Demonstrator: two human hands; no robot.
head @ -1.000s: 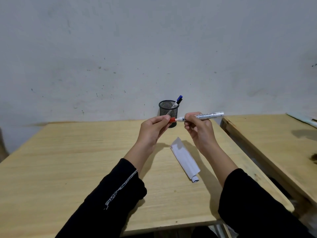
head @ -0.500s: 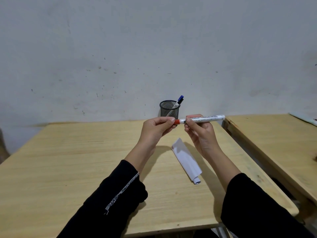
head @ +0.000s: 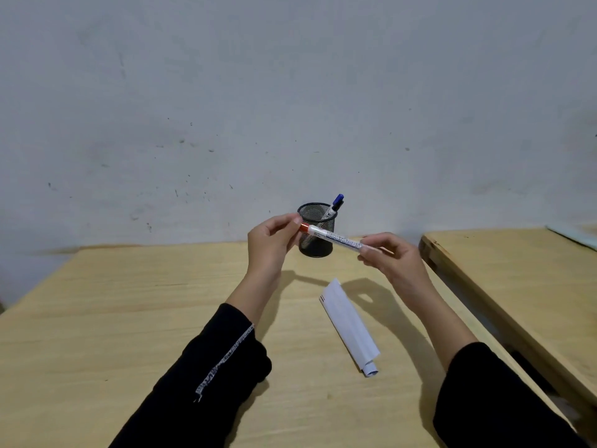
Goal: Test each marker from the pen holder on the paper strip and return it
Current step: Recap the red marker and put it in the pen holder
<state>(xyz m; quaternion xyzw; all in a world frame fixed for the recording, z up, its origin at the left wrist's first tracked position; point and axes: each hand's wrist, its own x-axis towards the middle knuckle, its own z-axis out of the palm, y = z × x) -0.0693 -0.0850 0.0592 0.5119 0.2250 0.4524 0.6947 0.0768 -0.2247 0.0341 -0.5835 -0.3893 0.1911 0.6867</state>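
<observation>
A white marker with a red cap [head: 336, 238] hangs in the air between both hands, slanting down to the right. My left hand [head: 271, 244] pinches the red cap end. My right hand [head: 392, 258] grips the barrel's other end. Just behind them stands a black mesh pen holder [head: 316, 245] with a blue-capped marker [head: 334, 206] sticking out of it. On the wooden table [head: 129, 318] below my hands lies the white paper strip [head: 347, 321], partly rolled at its near end, with short dark strokes at its far left corner.
A second wooden table [head: 517, 279] stands to the right, split from mine by a narrow gap. A pale flat object [head: 578, 237] lies at its far edge. A grey wall rises right behind the pen holder.
My right hand has slid along the barrel to its far end and dropped, so the marker now tilts down to the right. My left hand has risen slightly, still on the red cap.
</observation>
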